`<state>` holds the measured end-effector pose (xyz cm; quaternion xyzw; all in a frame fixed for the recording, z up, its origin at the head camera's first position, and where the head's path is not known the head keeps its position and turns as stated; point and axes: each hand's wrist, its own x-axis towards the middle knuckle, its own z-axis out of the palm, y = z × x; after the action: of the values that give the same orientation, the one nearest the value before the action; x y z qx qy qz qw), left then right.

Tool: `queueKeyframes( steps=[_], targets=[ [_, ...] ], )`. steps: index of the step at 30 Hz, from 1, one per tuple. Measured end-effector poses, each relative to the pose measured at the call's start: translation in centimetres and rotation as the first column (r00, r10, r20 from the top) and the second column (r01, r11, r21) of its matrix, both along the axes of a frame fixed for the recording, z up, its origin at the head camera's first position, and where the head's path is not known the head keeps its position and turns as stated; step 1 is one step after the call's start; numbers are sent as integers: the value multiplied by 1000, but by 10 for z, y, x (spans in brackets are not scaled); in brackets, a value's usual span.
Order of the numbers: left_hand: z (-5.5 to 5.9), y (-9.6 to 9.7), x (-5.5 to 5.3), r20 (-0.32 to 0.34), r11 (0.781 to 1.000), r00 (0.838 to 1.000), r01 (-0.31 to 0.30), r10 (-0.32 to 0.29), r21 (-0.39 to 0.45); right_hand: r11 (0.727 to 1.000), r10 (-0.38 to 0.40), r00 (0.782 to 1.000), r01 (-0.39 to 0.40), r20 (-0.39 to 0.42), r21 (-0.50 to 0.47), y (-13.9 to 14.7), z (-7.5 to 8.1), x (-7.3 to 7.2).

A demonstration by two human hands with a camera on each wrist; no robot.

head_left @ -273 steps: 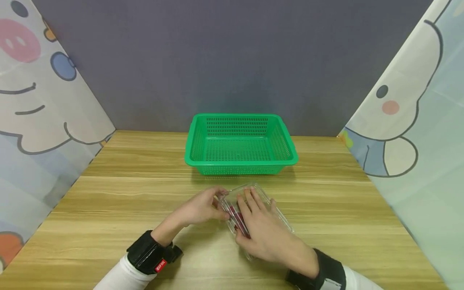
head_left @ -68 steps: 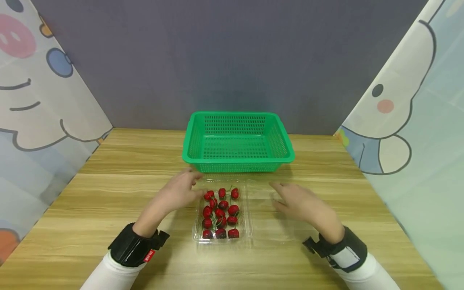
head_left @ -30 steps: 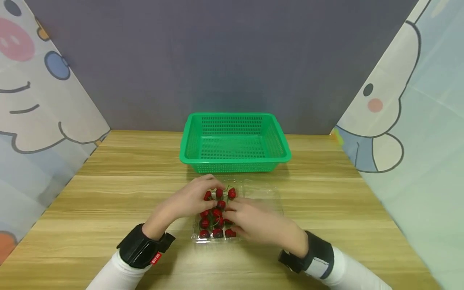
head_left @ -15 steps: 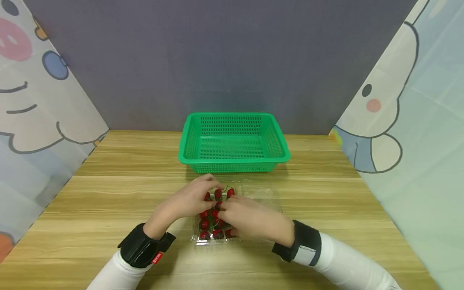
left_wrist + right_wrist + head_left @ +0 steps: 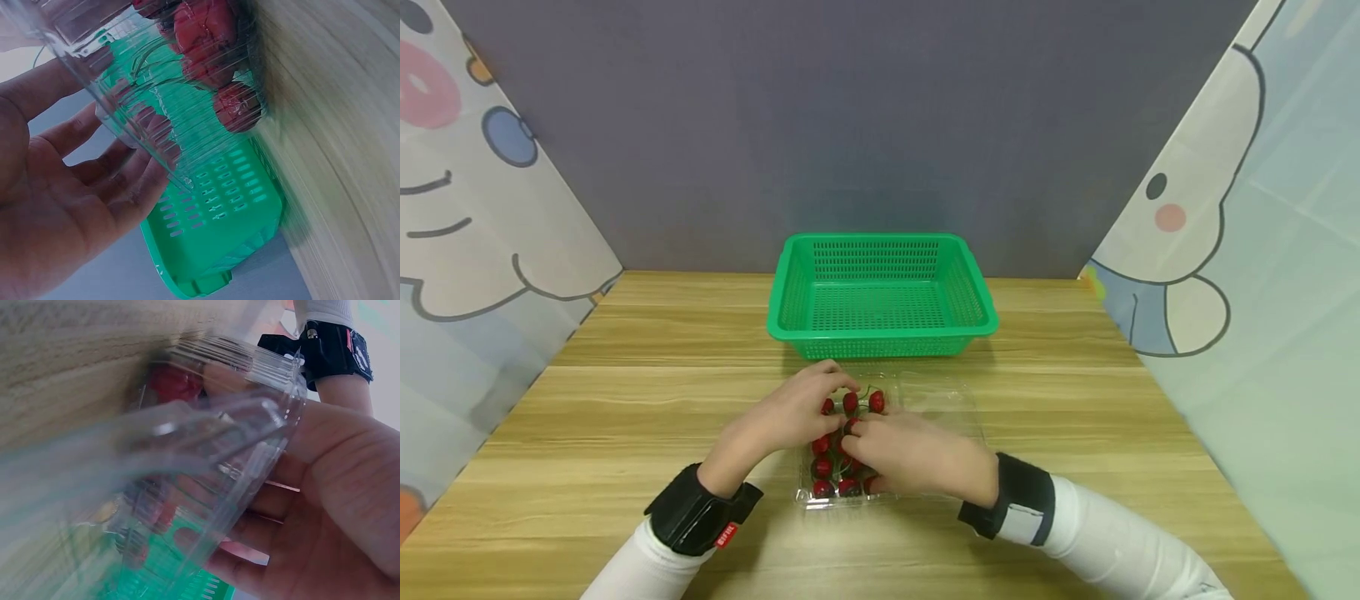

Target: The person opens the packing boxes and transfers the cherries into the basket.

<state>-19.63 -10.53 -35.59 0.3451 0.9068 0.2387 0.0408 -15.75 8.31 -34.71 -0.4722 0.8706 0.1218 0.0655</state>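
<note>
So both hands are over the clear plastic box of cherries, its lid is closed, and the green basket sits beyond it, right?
Not quite: the lid is open; the head view shows it folded out to the right of the clear plastic box. Otherwise yes: the left hand and right hand are over the box of cherries, and the green basket sits beyond it.

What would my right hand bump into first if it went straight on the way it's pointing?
Your right hand would probably meet cherries in the clear container first; your left hand is close too, and depth is unclear.
</note>
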Motion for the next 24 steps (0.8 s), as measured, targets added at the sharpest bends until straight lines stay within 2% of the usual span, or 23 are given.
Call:
queueKeyframes(
  steps=[7,17,24],
  targets=[
    [0,-1,1,21,1000,1000,-15,15,6,1000,-14,999,14,37,-6,-2,-4,-3],
    [1,1,0,20,1000,1000,-20,20,1,1000,3,1000,-3,16,-8,-2,-8,-5],
    [3,1,2,34,1000,999,-30,30,-4,1000,-5,998,5,60,-6,0,-5,-4]
  ],
)
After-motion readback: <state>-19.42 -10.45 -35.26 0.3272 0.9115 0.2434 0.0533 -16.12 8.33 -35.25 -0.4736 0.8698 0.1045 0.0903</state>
